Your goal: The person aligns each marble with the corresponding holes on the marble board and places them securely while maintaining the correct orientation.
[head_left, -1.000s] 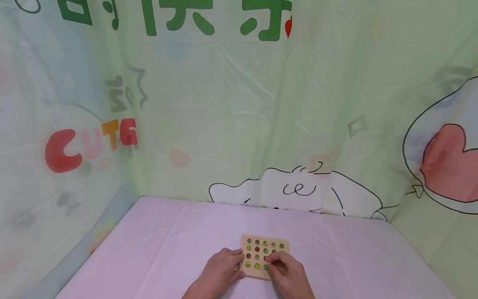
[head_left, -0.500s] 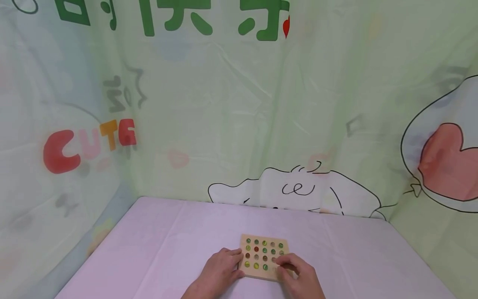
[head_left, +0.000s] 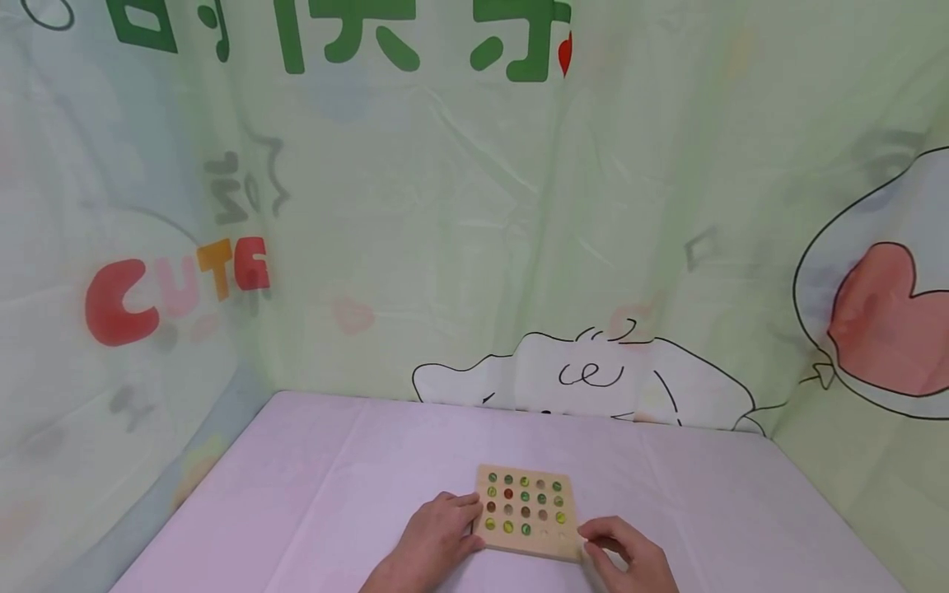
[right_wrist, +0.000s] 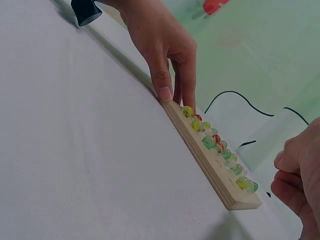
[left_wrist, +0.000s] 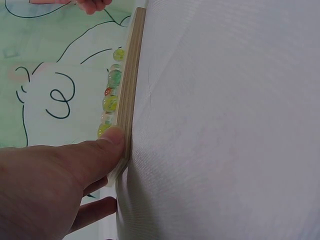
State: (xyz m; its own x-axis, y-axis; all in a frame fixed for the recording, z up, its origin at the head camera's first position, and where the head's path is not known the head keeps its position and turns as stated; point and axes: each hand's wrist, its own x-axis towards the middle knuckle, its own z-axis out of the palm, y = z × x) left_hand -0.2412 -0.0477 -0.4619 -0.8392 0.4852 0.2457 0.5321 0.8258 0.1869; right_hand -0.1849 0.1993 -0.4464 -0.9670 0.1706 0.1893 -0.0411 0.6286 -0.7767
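Note:
A pale wooden board [head_left: 511,539] with rows of round hollows lies on the table. Glass marbles [head_left: 525,529] in green, yellow, red and clear fill most of the hollows; two in the front row, towards the right, are bare. My left hand [head_left: 433,535] holds the board at its left side, with the thumb [left_wrist: 112,145] against the near corner. My right hand [head_left: 630,553] is just off the board's right edge, its fingers loosely bent. A small gap shows between index and thumb tips in the head view. I see nothing held in it.
A lilac-white cloth covers the table [head_left: 371,461]. Behind stands a green curtain [head_left: 445,247] with printed drawings, and a similar sheet [head_left: 148,206] hangs at the left. A dark band [right_wrist: 86,11] shows near the left wrist.
My right hand has moved rightward from over the third and fourth columns to beyond the board's right edge, uncovering marbles and two bare hollows. My left hand stays on the board.

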